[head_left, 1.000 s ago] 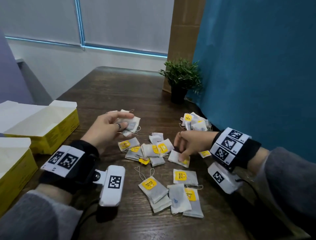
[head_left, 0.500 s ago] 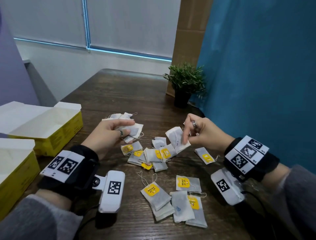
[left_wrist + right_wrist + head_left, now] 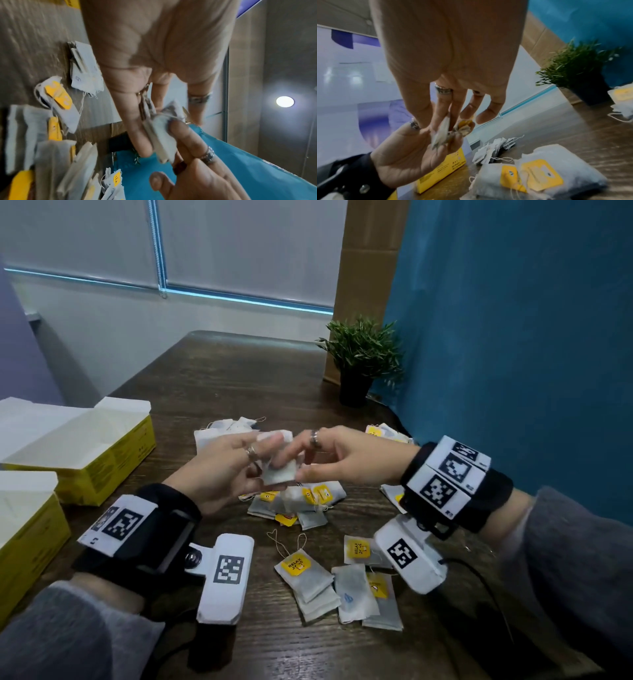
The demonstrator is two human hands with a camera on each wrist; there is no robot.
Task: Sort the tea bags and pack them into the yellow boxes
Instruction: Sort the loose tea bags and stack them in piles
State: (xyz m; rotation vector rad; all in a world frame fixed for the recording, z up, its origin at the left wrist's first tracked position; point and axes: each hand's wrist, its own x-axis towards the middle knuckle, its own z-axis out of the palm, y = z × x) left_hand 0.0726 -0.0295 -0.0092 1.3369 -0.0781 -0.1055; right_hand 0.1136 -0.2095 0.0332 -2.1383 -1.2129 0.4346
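While the two hands are meeting above the middle pile (image 3: 301, 501) of tea bags, a bag (image 3: 279, 470) is being passed across: it is being pinched by the right hand (image 3: 346, 457) between thumb and fingers, and pressed onto a small stack being gripped in the left hand (image 3: 219, 470). In the left wrist view the stack (image 3: 161, 136) is being clamped between the left thumb and fingers, with right fingertips (image 3: 176, 125) touching it. The step being done is judged to be sorting: like bags are being gathered in hand, not yet packed. Loose bags are lying near side of the pile (image 3: 339, 587), and more at its far side (image 3: 229, 429) and right (image 3: 380, 431). Two open yellow boxes (image 3: 113, 460) are standing well left of the pile; what is lying inside them cannot be told. Next, the bag is likely needing to be released by the right hand, squared into the stack, then the stack carried left to a box.
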